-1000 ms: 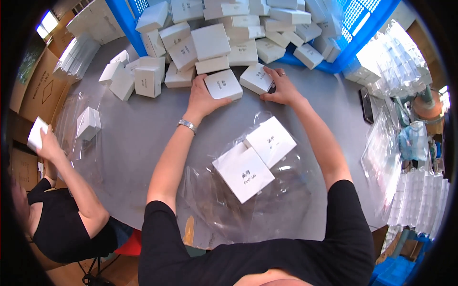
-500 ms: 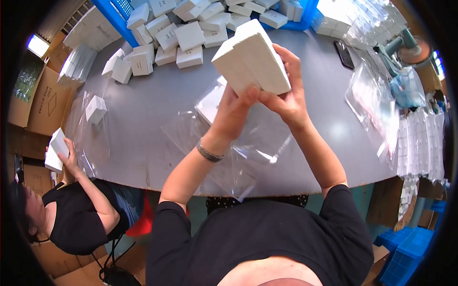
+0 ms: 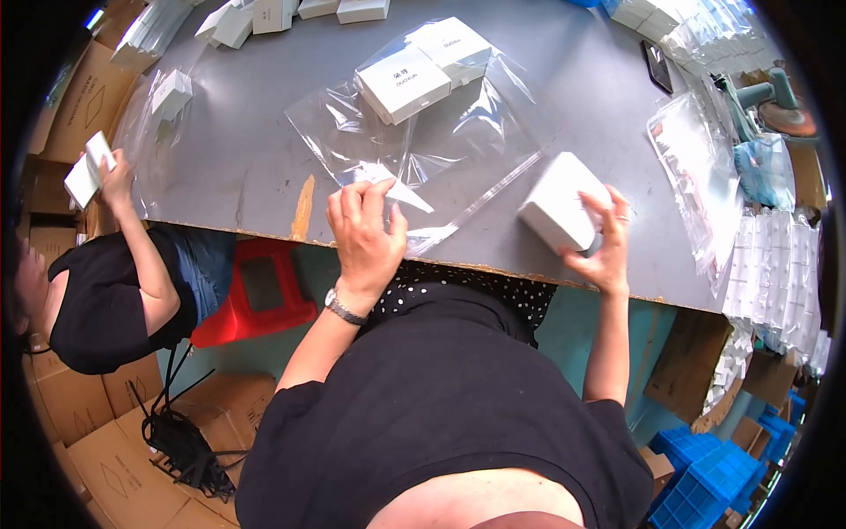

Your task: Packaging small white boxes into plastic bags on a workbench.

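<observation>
Cartons: brown (image 3: pixel 84 106), stacked at the far left, past the worktop (image 3: pixel 238 141).
Other person (image 3: pixel 106 304): black top, seated; one hand (image 3: pixel 117 179) raised, holding a white box-shaped item (image 3: pixel 81 182).
Small box (image 3: pixel 174 93): white, with clear film about it, on the left of the worktop.
Stool (image 3: pixel 293 309): red, below the worktop's front edge.
Left hand (image 3: pixel 366 236): back of the hand up, at the worktop's front edge; forearm rising from lower left, banded wrist slightly bent. Fingers bent forward, a narrow gap between forefinger and thumb; whether they pinch film, I cannot tell.
Bag (image 3: pixel 339 132): clear, loose and creased, spread on the worktop, its near part beside and under the left hand.
Two boxes (image 3: pixel 405 85): white, side by side and touching, at the bag's far part; whether inside it or on top, I cannot tell.
Held box (image 3: pixel 561 203): white, tilted, right of the bag, near the worktop's front edge; whether it bears on the surface, I cannot tell.
Right hand (image 3: pixel 610 234): forearm nearly straight up, hand turned inward; fingers curved round the held box's right end, thumb at its near corner.
Phone (image 3: pixel 656 66): dark, far right of the worktop.
Film (image 3: pixel 692 167): clear sheets, nearer than the phone.
Crates (image 3: pixel 705 485): blue, low at right.
</observation>
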Available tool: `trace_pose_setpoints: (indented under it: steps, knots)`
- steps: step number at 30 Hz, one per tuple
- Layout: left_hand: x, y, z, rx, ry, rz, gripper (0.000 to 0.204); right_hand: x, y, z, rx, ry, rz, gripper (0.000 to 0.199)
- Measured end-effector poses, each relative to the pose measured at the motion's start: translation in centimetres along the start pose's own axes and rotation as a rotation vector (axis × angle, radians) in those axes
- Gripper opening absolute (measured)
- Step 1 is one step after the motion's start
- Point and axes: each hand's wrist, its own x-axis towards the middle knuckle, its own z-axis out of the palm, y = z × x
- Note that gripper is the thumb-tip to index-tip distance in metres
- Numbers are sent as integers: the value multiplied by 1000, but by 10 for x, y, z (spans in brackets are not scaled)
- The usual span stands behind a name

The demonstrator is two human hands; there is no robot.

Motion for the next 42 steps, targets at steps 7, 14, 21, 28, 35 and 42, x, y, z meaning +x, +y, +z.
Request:
trace_pose_setpoints:
  steps: [7, 14, 21, 28, 35, 42]
  knots:
    - [17, 10, -18, -587, 169, -201, 7, 89, -63, 76, 408, -454, -383, 81]
    - [12, 12, -21, -370, 238, -11, 13, 111, -73, 121, 393, -366, -496, 76]
    - [-1, -1, -17, -338, 207, 206, 21, 119, -89, 151, 174, -243, -509, 80]
    - [-24, -34, 0, -256, 60, -346, 22, 124, -82, 160, 297, -278, -435, 81]
    - [-33, -9, 7, -544, 95, -477, 25, 116, -106, 185, 118, -153, -464, 80]
    - [-2, -16, -19, -296, 110, -406, 30, 98, -128, 193, 0, -73, -317, 88]
